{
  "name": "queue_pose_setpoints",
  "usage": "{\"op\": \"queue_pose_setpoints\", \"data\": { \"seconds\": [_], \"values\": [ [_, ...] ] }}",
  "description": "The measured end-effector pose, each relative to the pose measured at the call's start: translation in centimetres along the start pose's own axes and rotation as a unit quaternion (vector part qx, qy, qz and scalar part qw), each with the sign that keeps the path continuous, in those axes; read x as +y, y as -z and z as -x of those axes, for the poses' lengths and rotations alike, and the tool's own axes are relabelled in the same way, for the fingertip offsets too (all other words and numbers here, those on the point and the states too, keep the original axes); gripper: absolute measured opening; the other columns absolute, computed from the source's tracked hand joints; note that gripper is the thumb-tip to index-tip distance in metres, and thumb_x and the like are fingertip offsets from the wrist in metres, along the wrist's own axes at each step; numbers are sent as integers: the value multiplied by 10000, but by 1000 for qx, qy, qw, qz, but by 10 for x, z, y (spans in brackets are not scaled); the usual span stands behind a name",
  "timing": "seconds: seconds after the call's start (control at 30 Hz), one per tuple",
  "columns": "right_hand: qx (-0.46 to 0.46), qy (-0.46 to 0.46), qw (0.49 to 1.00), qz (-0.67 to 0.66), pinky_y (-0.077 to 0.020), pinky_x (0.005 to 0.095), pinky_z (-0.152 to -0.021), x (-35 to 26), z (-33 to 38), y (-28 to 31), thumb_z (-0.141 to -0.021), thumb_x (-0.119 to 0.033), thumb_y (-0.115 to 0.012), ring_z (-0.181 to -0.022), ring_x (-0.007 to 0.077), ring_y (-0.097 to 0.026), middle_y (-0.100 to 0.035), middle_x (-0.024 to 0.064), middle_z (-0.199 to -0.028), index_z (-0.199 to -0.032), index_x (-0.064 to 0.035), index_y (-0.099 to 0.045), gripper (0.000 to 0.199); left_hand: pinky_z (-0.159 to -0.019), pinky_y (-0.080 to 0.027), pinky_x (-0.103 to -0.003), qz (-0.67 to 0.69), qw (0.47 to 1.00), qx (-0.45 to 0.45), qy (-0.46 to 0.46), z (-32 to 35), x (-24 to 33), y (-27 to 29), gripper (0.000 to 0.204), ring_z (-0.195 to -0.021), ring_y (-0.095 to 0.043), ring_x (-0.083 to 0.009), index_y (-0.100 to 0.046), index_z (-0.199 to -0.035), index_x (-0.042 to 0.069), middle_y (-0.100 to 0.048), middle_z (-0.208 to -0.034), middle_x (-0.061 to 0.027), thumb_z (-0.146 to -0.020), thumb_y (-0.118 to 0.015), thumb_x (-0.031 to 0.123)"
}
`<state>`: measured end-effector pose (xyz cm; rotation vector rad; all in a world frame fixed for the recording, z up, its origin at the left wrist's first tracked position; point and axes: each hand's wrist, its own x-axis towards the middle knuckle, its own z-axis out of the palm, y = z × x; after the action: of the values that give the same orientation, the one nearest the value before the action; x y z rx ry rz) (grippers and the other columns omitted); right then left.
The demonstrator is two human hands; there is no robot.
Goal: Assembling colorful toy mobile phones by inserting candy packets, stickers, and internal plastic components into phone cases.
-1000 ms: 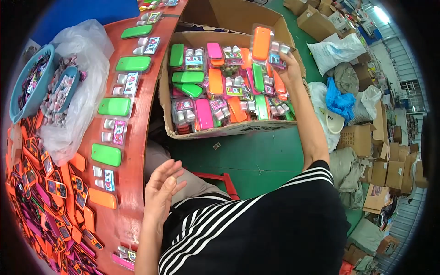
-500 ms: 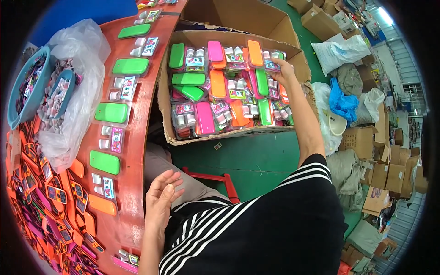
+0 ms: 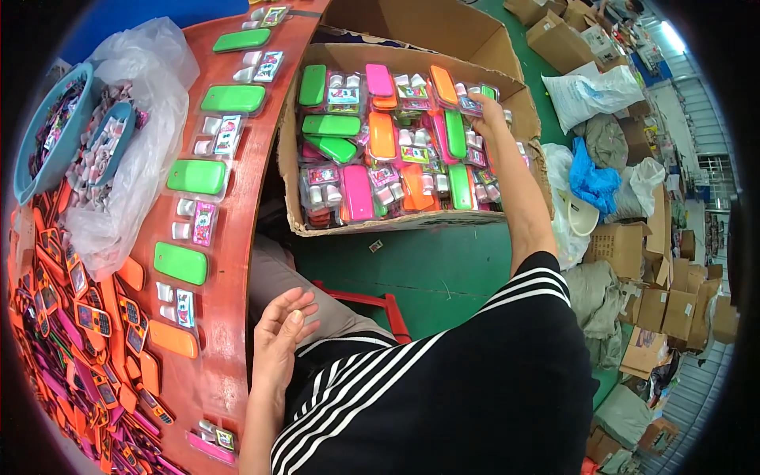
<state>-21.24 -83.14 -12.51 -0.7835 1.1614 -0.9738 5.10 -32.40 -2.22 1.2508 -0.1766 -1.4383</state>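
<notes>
At the far right corner of the packed cardboard box point(image 3: 396, 226), my right hand point(image 3: 491, 119) has its fingers closed on a clear blister pack point(image 3: 469, 104) with a small blue packet and white pieces. The fingertips are partly hidden. Other packs with green, pink and orange phone-shaped cases, such as an orange case point(image 3: 381, 136), fill the box. My left hand point(image 3: 279, 332) hovers beside the red table's edge, open, palm up and holding nothing. Nearest to it on the table is a pack with an orange case point(image 3: 173, 339).
Blister packs with green cases point(image 3: 180, 263) line the red table point(image 3: 229, 317). Loose orange and pink toy phones point(image 3: 95, 321) heap at left, below a blue basket point(image 3: 24, 202) and plastic bag point(image 3: 158, 71). A red stool point(image 3: 396, 317) stands below the box; sacks point(image 3: 594, 95) and cartons lie right.
My right hand has shifted slightly farther into the box's corner, still at the pack. My left hand stays almost where it was. The whole view has shifted a little.
</notes>
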Motion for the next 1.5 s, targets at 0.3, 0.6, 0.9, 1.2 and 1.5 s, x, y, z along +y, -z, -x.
{"op": "queue_pose_setpoints", "data": {
  "seconds": [0.3,0.6,0.9,1.2,1.5],
  "values": [
    [10,-16,986,163,-467,254,-477,-8,19,-11,-795,-168,-626,-608,133,-581,-615,28,-735,-867,-67,-613,124,-872,-473,-388,-7,1000,5,6,-1,-2,-6,387,-1063,-541,-242,-461,-1224,19,-527,-1199,-151,-890,-566,185],
    [-17,-10,992,125,-365,208,-391,3,24,3,-800,-192,-623,-564,87,-512,-581,-13,-715,-874,-94,-581,129,-867,-478,-382,-8,1000,13,8,1,-4,-2,396,-1060,-543,-241,-457,-1224,17,-533,-1189,-150,-885,-574,183],
    [3,-28,979,204,-372,234,-383,-14,25,-17,-790,-165,-623,-543,106,-525,-583,17,-707,-872,-77,-565,134,-864,-479,-380,-3,1000,22,8,-1,-5,0,398,-1058,-544,-245,-457,-1222,17,-533,-1187,-154,-882,-578,185],
    [158,159,807,546,-445,322,-638,-9,15,-12,-705,-442,-650,-769,219,-595,-619,147,-972,-1125,-26,-588,595,-876,-472,-367,4,1000,13,5,2,-3,3,395,-1060,-546,-230,-467,-1218,19,-541,-1183,-144,-880,-585,187],
    [141,203,653,716,-450,457,-819,-1,30,-37,-789,-455,-509,-976,382,-582,-622,208,-1030,-973,-6,-641,503,-907,-443,-349,-48,998,8,-25,30,-8,18,443,-1102,-521,-210,-454,-1247,32,-532,-1208,-118,-881,-578,249]
  ]
}}
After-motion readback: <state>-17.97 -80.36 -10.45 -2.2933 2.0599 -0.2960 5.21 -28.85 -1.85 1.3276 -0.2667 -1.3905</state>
